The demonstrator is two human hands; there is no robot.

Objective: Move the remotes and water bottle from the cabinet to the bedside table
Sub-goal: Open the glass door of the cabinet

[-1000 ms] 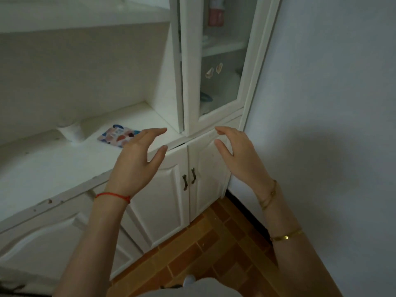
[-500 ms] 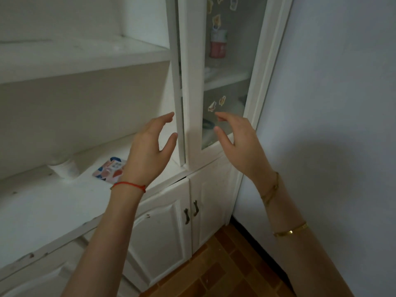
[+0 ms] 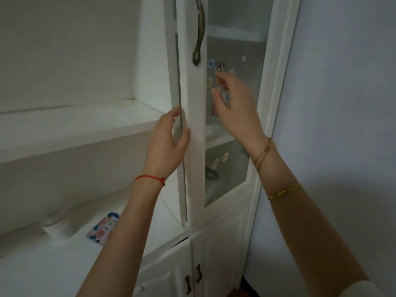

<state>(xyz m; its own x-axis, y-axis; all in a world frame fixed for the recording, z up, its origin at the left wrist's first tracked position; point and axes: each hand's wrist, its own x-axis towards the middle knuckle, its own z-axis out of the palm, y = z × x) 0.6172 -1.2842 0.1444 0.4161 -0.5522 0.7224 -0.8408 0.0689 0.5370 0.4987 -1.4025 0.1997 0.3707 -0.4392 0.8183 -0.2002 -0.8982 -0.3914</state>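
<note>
The white cabinet's glass door (image 3: 195, 168) stands tall in the middle, with a bronze handle (image 3: 199, 33) near its top. My left hand (image 3: 166, 144) grips the door's left edge, thumb on the front face and fingers behind it. My right hand (image 3: 237, 110) is raised in front of the glass, open with fingers apart, blurred. Behind the glass a pinkish bottle (image 3: 215, 111) stands on a shelf, mostly hidden by my right hand. No remotes are visible.
Stickers (image 3: 219, 68) dot the glass. A dark object (image 3: 211, 173) lies on the lower inner shelf. On the open counter to the left sit a patterned packet (image 3: 102, 228) and a white roll (image 3: 56, 227). Lower doors (image 3: 216, 254) are closed. A plain wall (image 3: 342, 125) bounds the right.
Both hands rose from counter height to the glass door. My left hand has taken hold of the door's left edge; my right hand moved up in front of the glass.
</note>
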